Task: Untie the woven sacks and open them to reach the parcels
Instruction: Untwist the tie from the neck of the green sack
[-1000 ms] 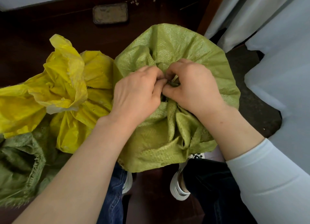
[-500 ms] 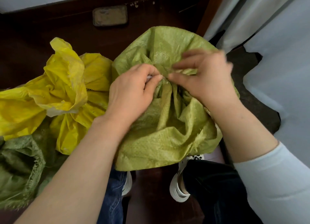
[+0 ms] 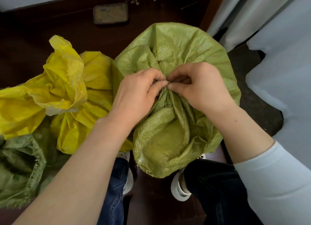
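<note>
A light green woven sack [image 3: 181,46] stands in front of me on the dark floor, its mouth gathered into a tied neck [image 3: 165,96] at the middle. My left hand [image 3: 138,93] grips the bunched neck from the left, fingers curled. My right hand [image 3: 202,88] pinches the tie at the same spot from the right, thumb and fingertips meeting my left fingertips. The tie itself is mostly hidden between the fingers. No parcels show.
A yellow sack [image 3: 67,90] leans against the green one on the left. A darker green sack [image 3: 18,165] with a frayed open mouth lies at the lower left. White fabric [image 3: 282,73] hangs at right. My shoes [image 3: 178,189] stand just below the sack.
My right hand lifted off the neck with fingers spread, then came back down and now pinches the tie again. The loose flap below the neck has spread toward me.
</note>
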